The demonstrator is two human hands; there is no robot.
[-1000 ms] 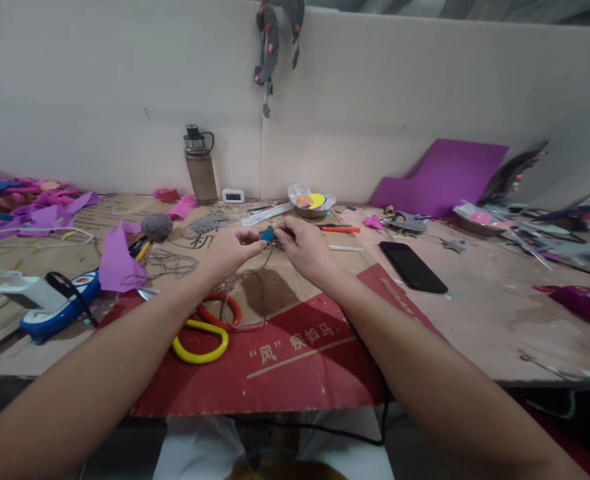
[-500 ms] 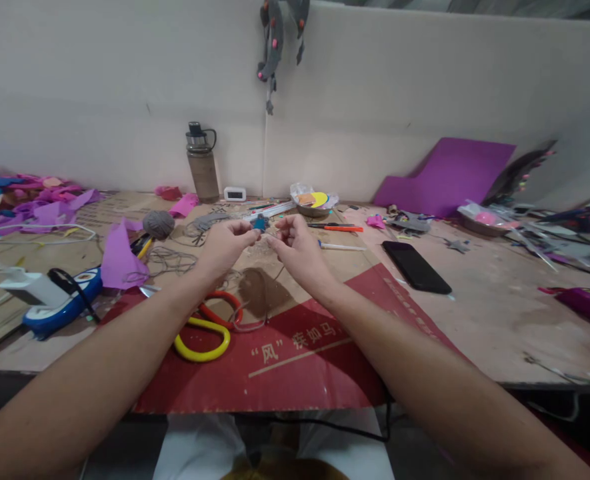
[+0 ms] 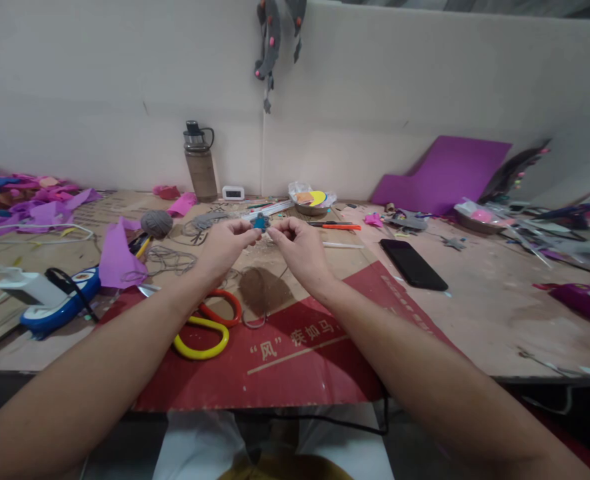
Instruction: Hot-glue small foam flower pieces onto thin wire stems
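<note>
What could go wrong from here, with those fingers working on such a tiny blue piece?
Two things, perhaps. The small blue piece sits at the fingertips of the left hand, with the right hand close by, so it could slip and drop. And a loop of gray yarn lies beside the handles of the scissors, so it might snag there if pulled.

Small blue piece, outline too small to make out, pinched at left hand fingertips; right hand fingertips just beside. Thin grey yarn below, curled in loose loop; join to piece unclear.
</note>
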